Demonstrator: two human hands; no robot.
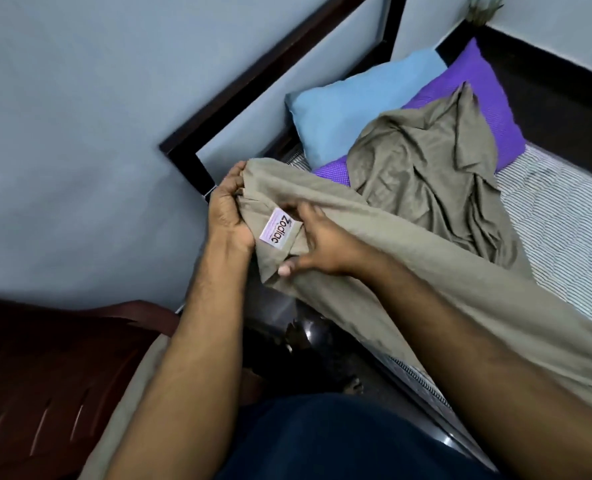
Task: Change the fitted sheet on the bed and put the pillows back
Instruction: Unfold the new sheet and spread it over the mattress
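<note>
From the head camera I look down at a bed (564, 230) set in the corner of a room with pale blue-grey walls (62, 133). Its dark wooden headboard frame (270, 74) runs along the wall. The mattress (557, 216) shows bare striped ticking, white with thin dark lines.

Two pillows lie at the head of the bed — one light blue pillow (353, 105) against the headboard frame, and one purple pillow (474, 88) just beside it, partly under cloth.

One olive-grey fitted sheet (426, 174) lies crumpled over the purple pillow and the mattress, and a long fold of it stretches down to my two hands at the bed's near corner. A small white label (276, 229) reading "Zodiac" is sewn at the corner of the sheet.

My left hand (227, 213) grips the sheet's corner, fingers curled round the bunched cloth beside the label. My right hand (322, 244) holds the same corner from the other side, thumb pressed on the lower edge and fingers laid over the fabric by the label.

At lower left stands one dark red chair (38, 375) with more olive cloth along its edge. Dark blue clothing (339, 441) fills the bottom centre.
</note>
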